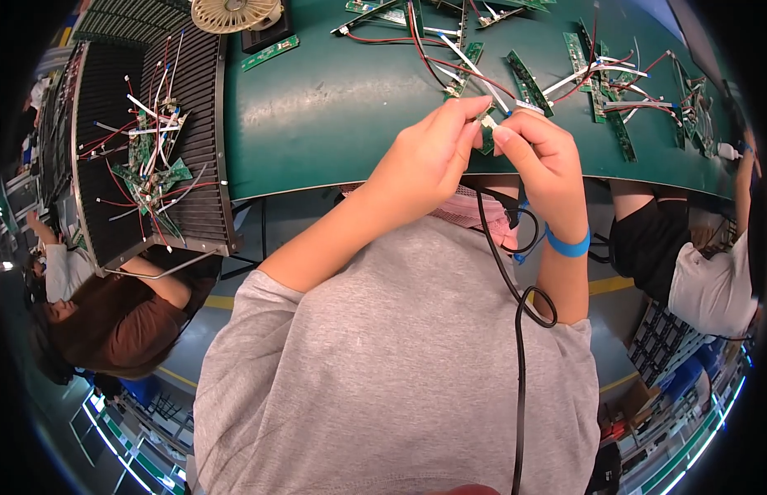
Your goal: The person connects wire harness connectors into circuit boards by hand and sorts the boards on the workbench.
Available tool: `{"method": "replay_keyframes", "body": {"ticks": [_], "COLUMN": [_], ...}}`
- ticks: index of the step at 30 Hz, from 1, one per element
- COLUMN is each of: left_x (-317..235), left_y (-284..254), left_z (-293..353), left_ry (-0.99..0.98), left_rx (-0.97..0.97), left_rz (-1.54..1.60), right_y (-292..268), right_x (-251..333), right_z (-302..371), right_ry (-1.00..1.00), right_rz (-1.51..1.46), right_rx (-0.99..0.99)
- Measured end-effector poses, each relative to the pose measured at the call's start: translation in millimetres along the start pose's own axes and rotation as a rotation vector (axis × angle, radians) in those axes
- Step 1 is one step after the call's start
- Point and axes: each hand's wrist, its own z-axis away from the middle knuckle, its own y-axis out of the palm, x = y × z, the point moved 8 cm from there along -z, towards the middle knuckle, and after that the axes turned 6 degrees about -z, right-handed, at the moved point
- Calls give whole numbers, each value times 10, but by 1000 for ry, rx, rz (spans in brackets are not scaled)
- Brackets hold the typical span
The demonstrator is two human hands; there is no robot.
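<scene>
Near the table's front edge, a narrow green circuit board is pinched between my two hands, mostly covered by fingers. My left hand is closed on its left side, thumb and forefinger together. My right hand is closed on the other side, with the thumb pressed close to a small white connector. A white flat cable with a blue end runs down to my right fingertips; whether it is plugged into the board is hidden. Just beyond the hands lies another narrow board.
Several boards with red, black and white wires lie tangled at the right of the green table. At left stands a slotted black rack with wired boards. A fan is behind; a black cable hangs over my shirt. People sit on both sides.
</scene>
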Motion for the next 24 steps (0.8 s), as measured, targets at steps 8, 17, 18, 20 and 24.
{"method": "replay_keyframes", "body": {"ticks": [8, 17, 18, 20, 24], "left_x": [-122, 20, 31, 33, 29], "left_y": [51, 57, 61, 50, 100], "left_z": [57, 7, -4, -33, -21], "left_ry": [239, -102, 12, 127, 194], "left_rx": [16, 203, 183, 163, 200], "left_rz": [-408, -219, -325, -431, -531], "right_y": [65, 45, 29, 35, 50], "right_x": [-51, -64, -54, -45, -62], "right_z": [-7, 57, 61, 94, 146], "right_ry": [73, 94, 102, 52, -68], "right_rz": [24, 173, 221, 267, 409], "right_rx": [115, 26, 8, 7, -22]}}
